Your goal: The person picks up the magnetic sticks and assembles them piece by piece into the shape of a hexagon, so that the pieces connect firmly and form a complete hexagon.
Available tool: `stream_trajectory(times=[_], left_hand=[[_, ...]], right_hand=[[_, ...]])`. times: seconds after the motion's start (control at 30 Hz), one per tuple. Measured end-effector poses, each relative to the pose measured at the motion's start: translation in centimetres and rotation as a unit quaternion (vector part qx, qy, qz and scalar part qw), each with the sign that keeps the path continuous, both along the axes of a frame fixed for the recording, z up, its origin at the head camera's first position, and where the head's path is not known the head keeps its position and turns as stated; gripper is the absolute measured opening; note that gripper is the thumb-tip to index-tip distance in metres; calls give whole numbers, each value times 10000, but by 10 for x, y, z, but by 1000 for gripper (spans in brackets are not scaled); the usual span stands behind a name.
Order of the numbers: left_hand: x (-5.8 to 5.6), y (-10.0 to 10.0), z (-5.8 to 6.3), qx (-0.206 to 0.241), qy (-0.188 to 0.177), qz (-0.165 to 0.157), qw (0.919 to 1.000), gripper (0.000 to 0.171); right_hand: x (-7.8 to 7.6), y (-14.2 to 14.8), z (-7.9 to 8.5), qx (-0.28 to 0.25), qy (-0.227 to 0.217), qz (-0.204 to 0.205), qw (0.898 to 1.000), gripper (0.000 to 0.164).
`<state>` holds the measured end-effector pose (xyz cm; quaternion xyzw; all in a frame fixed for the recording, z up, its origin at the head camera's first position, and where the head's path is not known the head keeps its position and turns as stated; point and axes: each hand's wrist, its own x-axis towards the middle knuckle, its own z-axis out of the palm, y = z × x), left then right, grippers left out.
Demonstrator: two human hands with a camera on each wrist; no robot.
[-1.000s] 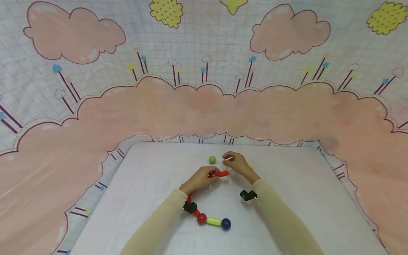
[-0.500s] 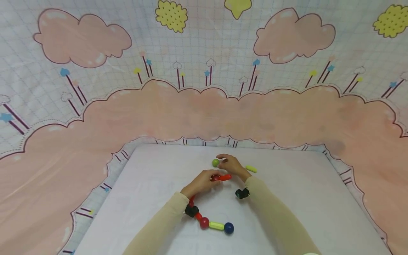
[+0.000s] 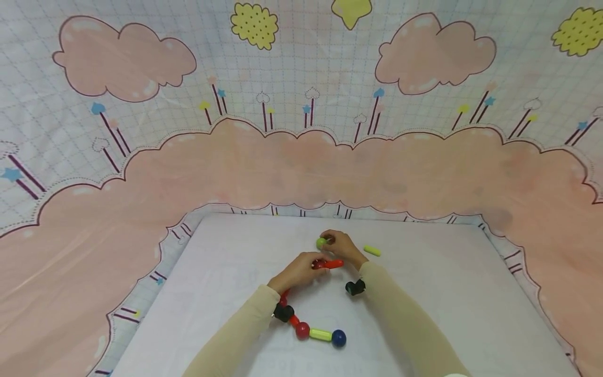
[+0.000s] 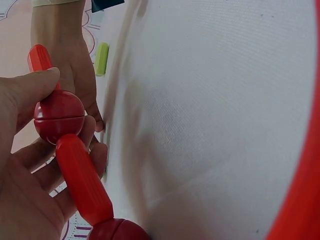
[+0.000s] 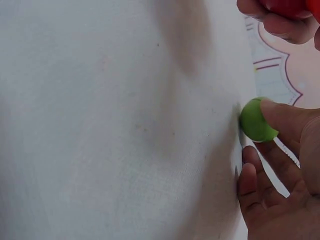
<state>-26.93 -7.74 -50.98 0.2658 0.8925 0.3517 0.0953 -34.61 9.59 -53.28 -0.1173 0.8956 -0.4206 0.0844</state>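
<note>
My left hand (image 3: pixel 298 269) grips a chain of toy pieces by a dark red ball (image 4: pixel 59 112), with thumb and fingers round it. A red rod (image 3: pixel 334 264) sticks out from that ball toward the right. On the other side, another red rod (image 4: pixel 82 177) joins it to a second red ball (image 4: pixel 120 231). Farther back, my right hand (image 3: pixel 346 247) pinches a green ball (image 5: pixel 256 121) at the tabletop, thumb on its near side. The chain's tail lies on the table, ending in a red ball (image 3: pixel 303 330), a yellow-green rod (image 3: pixel 321 334) and a blue ball (image 3: pixel 338 338). The left forearm hides part of it.
A loose yellow-green rod (image 3: pixel 372 251) lies on the white table (image 3: pixel 226 262), right of my right hand. Behind the table hangs a patterned cloth (image 3: pixel 301 167) with pink clouds. Each wrist wears a small black camera (image 3: pixel 355 287).
My right hand has moved left to the green ball and its fingers have closed on it. The loose yellow-green rod has come into full view. My left hand keeps its hold on the chain.
</note>
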Motion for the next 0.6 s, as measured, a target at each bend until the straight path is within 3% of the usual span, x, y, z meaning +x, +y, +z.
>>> stream_trajectory(times=[0.6], left_hand=[[-1, 3, 1, 95, -297, 53, 9995, 21]], right_hand=[[19, 30, 27, -420, 562, -138, 9974, 34]])
